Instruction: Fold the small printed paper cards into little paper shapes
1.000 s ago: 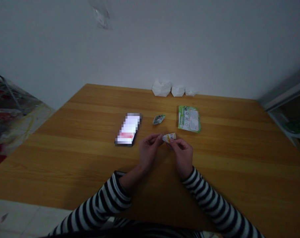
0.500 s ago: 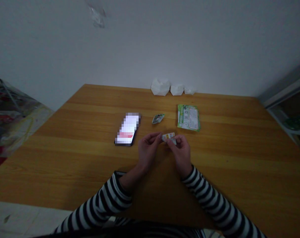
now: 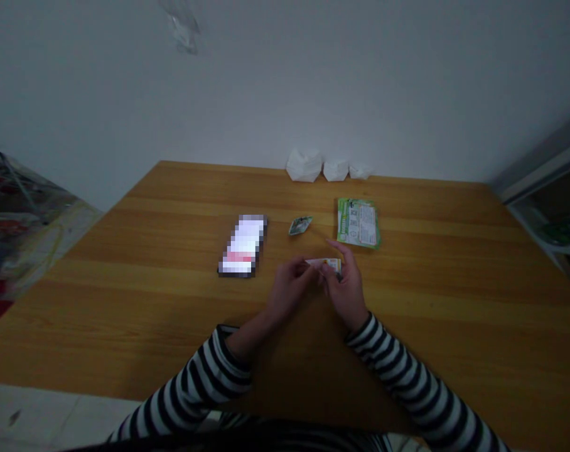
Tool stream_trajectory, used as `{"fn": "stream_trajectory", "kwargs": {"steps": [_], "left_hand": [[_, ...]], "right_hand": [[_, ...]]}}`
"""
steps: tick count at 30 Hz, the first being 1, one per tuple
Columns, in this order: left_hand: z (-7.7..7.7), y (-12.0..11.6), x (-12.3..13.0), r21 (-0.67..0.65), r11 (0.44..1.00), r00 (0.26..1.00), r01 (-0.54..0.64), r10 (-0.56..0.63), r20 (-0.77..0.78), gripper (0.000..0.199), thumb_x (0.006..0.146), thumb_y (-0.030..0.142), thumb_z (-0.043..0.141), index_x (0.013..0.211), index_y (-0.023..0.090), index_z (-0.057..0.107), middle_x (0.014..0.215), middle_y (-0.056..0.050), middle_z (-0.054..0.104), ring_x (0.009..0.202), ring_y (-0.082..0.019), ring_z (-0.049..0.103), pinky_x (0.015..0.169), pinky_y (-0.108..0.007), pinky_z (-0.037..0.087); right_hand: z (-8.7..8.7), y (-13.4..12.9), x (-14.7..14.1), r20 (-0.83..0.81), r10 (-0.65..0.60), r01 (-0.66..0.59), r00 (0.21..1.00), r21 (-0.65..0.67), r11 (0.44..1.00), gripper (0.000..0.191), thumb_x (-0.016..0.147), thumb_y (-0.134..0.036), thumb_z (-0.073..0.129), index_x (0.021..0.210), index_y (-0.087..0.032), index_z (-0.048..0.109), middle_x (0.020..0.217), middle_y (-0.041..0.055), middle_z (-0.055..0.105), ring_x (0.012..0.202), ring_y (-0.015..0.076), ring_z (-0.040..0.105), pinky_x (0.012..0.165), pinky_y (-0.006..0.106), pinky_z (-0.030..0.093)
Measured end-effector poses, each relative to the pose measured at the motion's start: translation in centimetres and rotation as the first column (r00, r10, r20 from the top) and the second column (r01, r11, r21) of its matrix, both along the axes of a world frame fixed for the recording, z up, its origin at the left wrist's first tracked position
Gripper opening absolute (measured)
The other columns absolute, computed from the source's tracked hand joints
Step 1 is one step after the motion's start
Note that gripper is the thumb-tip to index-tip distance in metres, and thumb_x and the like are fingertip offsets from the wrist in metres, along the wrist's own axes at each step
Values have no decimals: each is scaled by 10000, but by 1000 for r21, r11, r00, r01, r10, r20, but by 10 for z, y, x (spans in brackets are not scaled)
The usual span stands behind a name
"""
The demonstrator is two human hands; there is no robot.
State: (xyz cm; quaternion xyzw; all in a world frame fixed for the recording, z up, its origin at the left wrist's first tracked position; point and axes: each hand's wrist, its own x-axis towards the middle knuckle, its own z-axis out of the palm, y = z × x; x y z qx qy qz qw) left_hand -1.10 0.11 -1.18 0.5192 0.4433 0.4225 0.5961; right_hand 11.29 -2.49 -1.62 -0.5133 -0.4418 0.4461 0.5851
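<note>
A small yellow and white printed packet (image 3: 323,266) is held between my hands above the wooden table (image 3: 125,314). Its left end meets the fingertips of my left hand (image 3: 289,290). My right hand (image 3: 346,292) holds its right end, with the index finger raised clear above it. Beyond my hands lie a small foil-like sachet (image 3: 300,225) and a green printed packet (image 3: 358,223). To the left, a phone (image 3: 242,246) lies with its screen lit and blurred. Striped black and white sleeves (image 3: 398,370) cover both my forearms.
Several crumpled white paper lumps (image 3: 304,165) stand along the table's far edge against a white wall (image 3: 285,81). Plastic-covered items (image 3: 21,232) sit beyond the left edge. A low shelf (image 3: 553,232) stands at the right.
The index finger of my right hand has lifted away from the packet. My hands have drawn slightly apart, and the packet has shifted a little to the right.
</note>
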Motion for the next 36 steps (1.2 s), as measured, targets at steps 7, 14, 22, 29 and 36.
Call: {"fn": "stream_trajectory", "kwargs": {"steps": [7,14,22,29,36], "left_hand": [[1,-3,-1,72,990,991,120,-114,-75,567,949,553,422,555,163,542,525,-10,593,530,-125,553,598,-249,432],[-5,-1,6,-109,972,959,210,-183,214,533,894,641,461,607,193,492,442,22,530,400,-119,530,479,-245,441],[-6,16,-9,-190,976,966,-107,147,213,391,855,524,602,888,148,704,717,-55,726,634,-159,668,646,-263,524],[-13,16,-13,-250,968,971,-17,75,225,381,846,463,635,1055,154,713,1016,-103,743,851,-184,695,725,-259,530],[3,9,-9,-336,929,945,157,-42,324,445,789,486,720,1128,205,657,1032,-84,715,825,-164,701,739,-272,562]], "right_hand": [[7,-1,3,-33,154,-154,988,-23,988,527,927,-397,554,1398,-229,385,586,-76,561,375,85,459,349,186,357],[0,-1,0,-276,243,-268,930,-58,962,688,900,-514,557,1471,-273,260,662,-69,613,389,92,532,350,191,423],[0,-6,4,263,40,-65,964,88,994,563,952,-401,523,1473,-259,368,673,-33,572,551,144,532,517,274,476],[3,0,19,812,-43,-324,582,280,904,494,834,-447,689,1286,-254,639,1129,120,585,1041,294,537,889,482,480],[-8,4,19,650,41,-253,759,236,938,355,987,-295,465,1308,-260,614,1009,80,622,939,214,609,844,375,526]]}}
